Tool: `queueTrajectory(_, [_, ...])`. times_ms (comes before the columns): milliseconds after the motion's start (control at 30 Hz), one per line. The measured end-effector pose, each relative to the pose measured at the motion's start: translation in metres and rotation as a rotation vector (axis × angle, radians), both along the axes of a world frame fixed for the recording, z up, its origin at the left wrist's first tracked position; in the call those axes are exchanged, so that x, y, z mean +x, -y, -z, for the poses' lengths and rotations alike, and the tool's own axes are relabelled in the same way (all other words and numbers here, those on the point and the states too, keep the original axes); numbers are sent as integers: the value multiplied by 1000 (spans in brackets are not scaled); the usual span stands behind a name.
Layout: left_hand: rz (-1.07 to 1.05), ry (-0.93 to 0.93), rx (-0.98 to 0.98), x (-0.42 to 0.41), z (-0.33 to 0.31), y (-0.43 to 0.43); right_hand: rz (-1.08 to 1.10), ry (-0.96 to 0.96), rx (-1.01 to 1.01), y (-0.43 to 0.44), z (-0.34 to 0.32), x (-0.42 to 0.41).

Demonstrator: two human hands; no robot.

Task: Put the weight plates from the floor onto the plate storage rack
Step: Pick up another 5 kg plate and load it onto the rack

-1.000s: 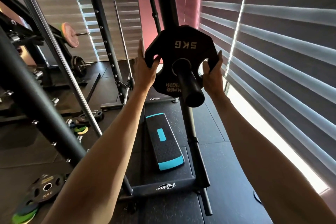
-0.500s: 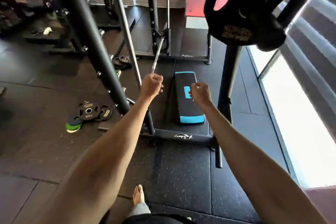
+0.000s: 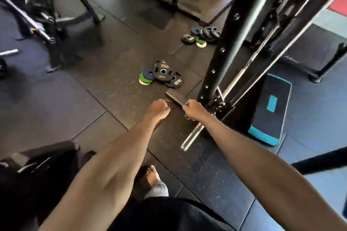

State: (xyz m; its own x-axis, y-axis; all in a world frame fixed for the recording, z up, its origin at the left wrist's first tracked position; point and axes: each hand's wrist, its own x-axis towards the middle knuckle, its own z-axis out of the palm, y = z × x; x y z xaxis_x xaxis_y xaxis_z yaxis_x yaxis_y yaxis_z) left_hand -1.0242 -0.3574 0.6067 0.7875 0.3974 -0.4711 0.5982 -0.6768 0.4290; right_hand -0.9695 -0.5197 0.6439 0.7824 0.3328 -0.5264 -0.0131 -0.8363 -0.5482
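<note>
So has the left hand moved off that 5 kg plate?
Yes, downward: the left hand is now an empty fist, low by the foot of the black upright, left of the blue step.

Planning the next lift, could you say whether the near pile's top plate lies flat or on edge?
Flat: the top plate lies face up, centre hole showing.

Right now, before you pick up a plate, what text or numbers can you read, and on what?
"5KG": on the top black plate of the near floor pile.
Gold labels on it and on the plate beneath: too blurred to read.
Script logo on the frame base: unreadable.
Far pile labels: too small.
</note>
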Motion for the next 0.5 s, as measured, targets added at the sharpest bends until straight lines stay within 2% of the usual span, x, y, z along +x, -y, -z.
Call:
queueTrajectory(200, [79, -93, 126, 0, 3, -116, -235, 6, -115, -122, 19, 28])
queueTrajectory(500, [19, -137, -17, 75, 25, -234, -395, -60, -212, -246, 68, 117])
